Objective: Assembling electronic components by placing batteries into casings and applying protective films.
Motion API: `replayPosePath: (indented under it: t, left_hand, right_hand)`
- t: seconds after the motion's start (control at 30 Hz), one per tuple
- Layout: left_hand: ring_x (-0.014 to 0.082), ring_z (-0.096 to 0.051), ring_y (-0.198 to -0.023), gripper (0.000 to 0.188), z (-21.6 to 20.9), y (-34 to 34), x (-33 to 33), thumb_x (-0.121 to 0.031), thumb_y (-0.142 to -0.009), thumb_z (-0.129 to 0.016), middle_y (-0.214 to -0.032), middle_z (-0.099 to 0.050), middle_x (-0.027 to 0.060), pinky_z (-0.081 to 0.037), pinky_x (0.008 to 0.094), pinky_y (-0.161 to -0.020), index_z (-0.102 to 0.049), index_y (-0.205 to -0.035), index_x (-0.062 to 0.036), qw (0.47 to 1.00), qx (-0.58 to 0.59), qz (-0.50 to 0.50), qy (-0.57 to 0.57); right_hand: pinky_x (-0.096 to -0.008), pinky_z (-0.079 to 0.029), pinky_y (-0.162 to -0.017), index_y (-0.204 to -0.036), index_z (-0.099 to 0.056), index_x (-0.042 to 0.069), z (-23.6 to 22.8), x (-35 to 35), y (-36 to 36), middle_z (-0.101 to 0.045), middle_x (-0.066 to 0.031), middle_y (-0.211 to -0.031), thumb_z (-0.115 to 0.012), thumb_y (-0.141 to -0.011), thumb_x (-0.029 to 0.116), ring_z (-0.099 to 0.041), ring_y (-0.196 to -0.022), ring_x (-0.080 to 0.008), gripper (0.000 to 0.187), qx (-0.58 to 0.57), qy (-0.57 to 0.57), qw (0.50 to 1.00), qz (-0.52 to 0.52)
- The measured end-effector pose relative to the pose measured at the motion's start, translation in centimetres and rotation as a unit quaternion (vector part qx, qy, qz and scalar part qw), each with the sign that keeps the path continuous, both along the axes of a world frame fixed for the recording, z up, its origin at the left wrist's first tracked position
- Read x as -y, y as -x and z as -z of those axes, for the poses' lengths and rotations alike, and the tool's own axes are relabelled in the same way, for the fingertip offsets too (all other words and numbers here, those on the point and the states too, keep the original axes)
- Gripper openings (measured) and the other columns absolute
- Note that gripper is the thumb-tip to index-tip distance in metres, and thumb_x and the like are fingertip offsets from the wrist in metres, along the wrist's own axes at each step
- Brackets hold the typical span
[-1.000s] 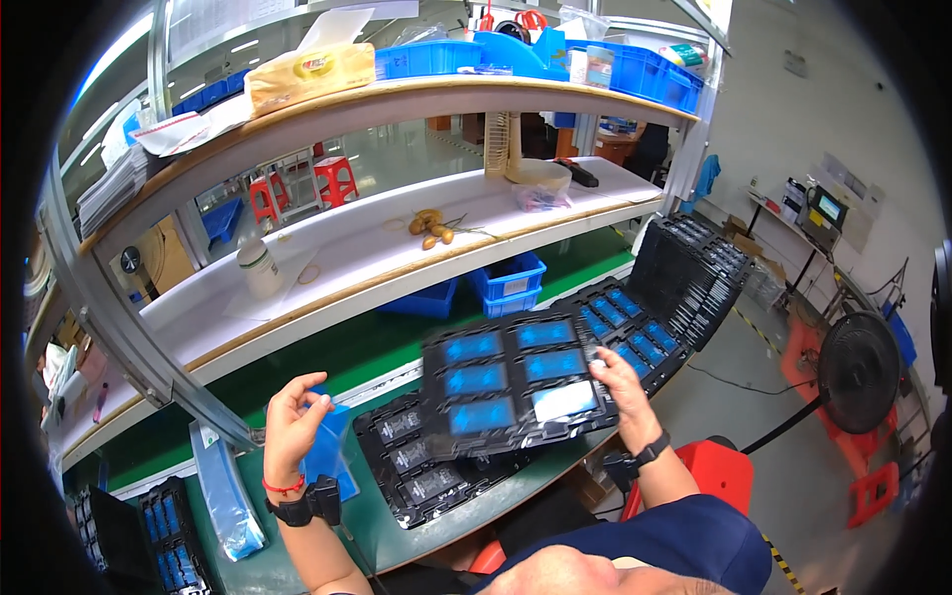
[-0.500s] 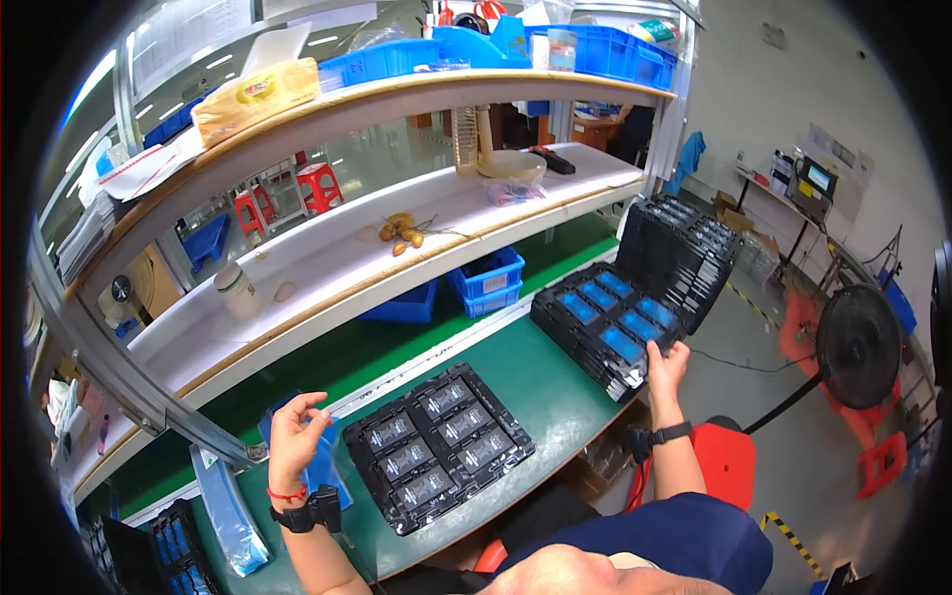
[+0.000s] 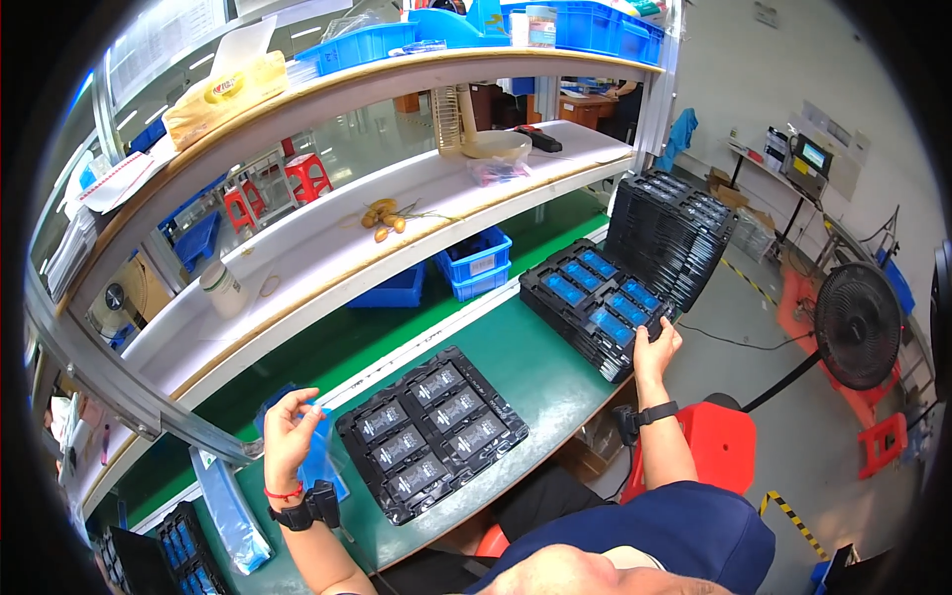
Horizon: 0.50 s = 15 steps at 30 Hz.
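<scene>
My right hand (image 3: 656, 352) pinches the near right corner of the top black tray in a stack (image 3: 585, 288); blue film-covered rectangular pieces sit in this tray's pockets. Left of it, a separate black tray (image 3: 431, 431) lies on the green tabletop, holding several dark rectangular pieces with pale print and no blue film. Beside that tray my left hand (image 3: 291, 436) is raised with thumb and fingertips together. Blue film strips (image 3: 322, 461) lie just behind its fingers; whether the fingertips hold one is unclear.
A taller stack of black trays (image 3: 669, 233) stands behind the right stack. At lower left are a clear-blue plastic packet (image 3: 228, 511) and another tray of blue pieces (image 3: 183, 550). A shelf (image 3: 416, 213) spans the bench's back. A red stool (image 3: 714, 456) and black fan (image 3: 858, 327) stand right.
The view has shifted slightly. My right hand stays at the corner of the tray stack, its grip a little changed. My left fingertips have drawn closer together near the blue film.
</scene>
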<state>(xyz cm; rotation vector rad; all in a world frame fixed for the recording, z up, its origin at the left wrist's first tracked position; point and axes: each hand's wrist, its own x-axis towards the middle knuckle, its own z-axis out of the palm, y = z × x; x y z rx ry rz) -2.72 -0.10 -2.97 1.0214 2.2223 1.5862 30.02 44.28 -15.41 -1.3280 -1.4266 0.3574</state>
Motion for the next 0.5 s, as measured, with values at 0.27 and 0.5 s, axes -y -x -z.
replayPosePath:
  t: [0.27, 0.5]
  left_hand:
    - [0.0095, -0.056, -0.071, 0.024, 0.3, -1.7, -1.6, -0.002, -0.079, -0.061, -0.076, -0.060, 0.0056, -0.045, 0.0229, -0.065, -0.061, -0.103, 0.0036, 0.998, -0.054, 0.010, 0.013]
    - [0.0140, -0.060, -0.066, 0.017, -0.2, -10.5, -3.2, -0.004, -0.077, -0.065, -0.078, -0.065, 0.0091, -0.048, 0.0258, -0.062, -0.064, -0.093, 0.0021, 0.983, -0.178, -0.038, -0.004]
  right_hand:
    - [-0.0378, -0.037, -0.095, -0.116, -0.048, 0.001, 0.0, 0.9, -0.3, -0.040, -0.0194, -0.117, -0.065, -0.076, 0.012, -0.043, -0.110, -0.0321, 0.045, 0.006, 0.005, 1.000, -0.016]
    - [-0.0432, -0.034, -0.093, -0.103, -0.051, 0.001, -3.6, 8.6, -0.5, -0.047, -0.0180, -0.108, -0.063, -0.072, 0.007, -0.044, -0.105, -0.0342, 0.034, 0.044, -0.186, 0.970, -0.152]
